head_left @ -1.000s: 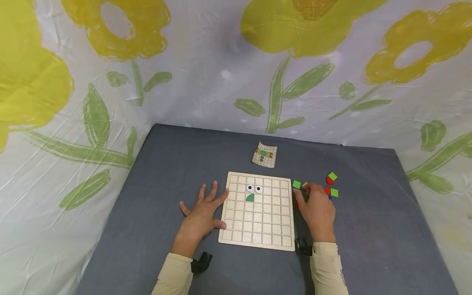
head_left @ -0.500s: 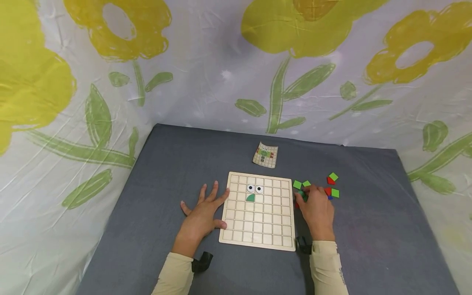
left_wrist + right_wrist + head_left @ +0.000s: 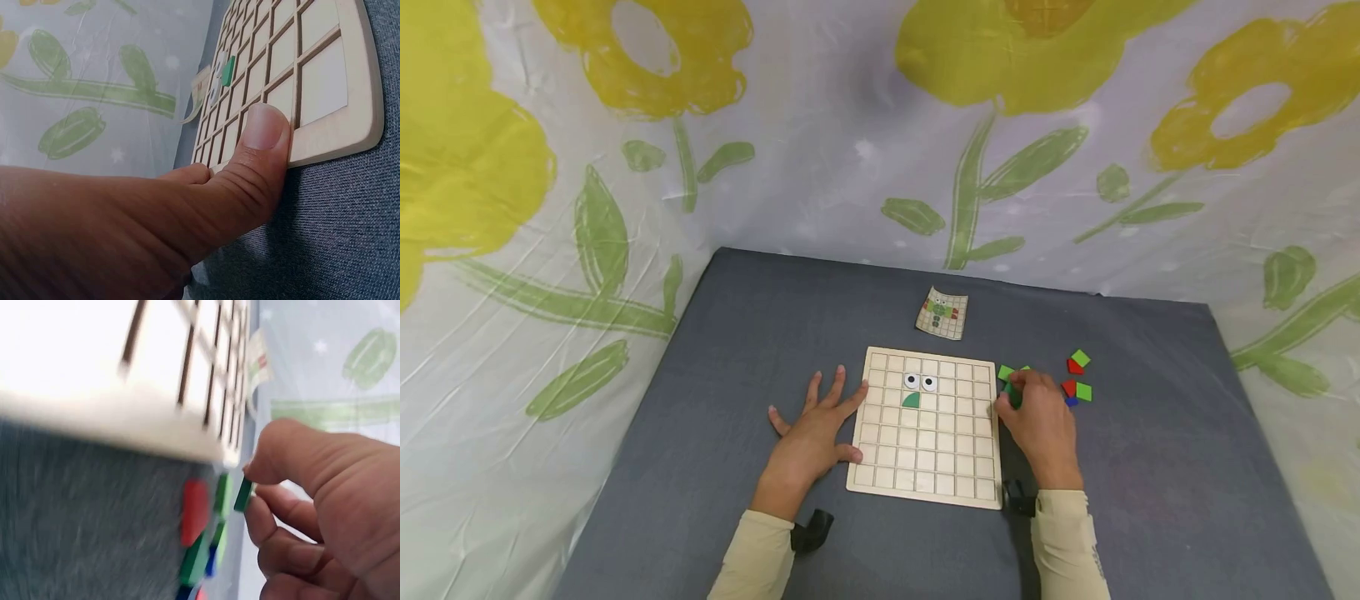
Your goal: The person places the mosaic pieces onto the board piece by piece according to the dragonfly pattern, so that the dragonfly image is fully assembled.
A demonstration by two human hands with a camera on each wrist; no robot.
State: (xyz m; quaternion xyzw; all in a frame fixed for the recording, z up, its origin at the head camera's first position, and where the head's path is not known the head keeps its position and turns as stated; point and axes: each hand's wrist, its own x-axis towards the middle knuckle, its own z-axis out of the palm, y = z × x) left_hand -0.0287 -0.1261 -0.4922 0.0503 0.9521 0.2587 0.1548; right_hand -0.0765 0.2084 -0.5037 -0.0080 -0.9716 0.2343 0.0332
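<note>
A pale wooden grid board (image 3: 945, 463) lies on the dark cloth, carrying two eye tiles (image 3: 929, 383) and a dark green quarter-round tile (image 3: 912, 401) near its top. My left hand (image 3: 805, 454) is spread along its left side; in the left wrist view the thumb (image 3: 262, 134) lies over the board's edge. Beside the right edge, my right hand (image 3: 1042, 429) pinches a dark green tile (image 3: 244, 495) between thumb and fingertips, held above the loose pieces. The tile's outline is partly hidden by the fingers.
Loose pieces surround the right hand: a light green square (image 3: 1006, 372), a red tile (image 3: 1075, 367), another light green square (image 3: 1083, 391) and a blue tile (image 3: 1071, 401). A curled pattern card (image 3: 942, 315) lies beyond the board. A flower-printed curtain (image 3: 820, 167) hangs behind the table.
My right hand has shifted slightly left toward the board's edge, pinching the dark green tile from among the loose pieces. The left hand stays in place on the board.
</note>
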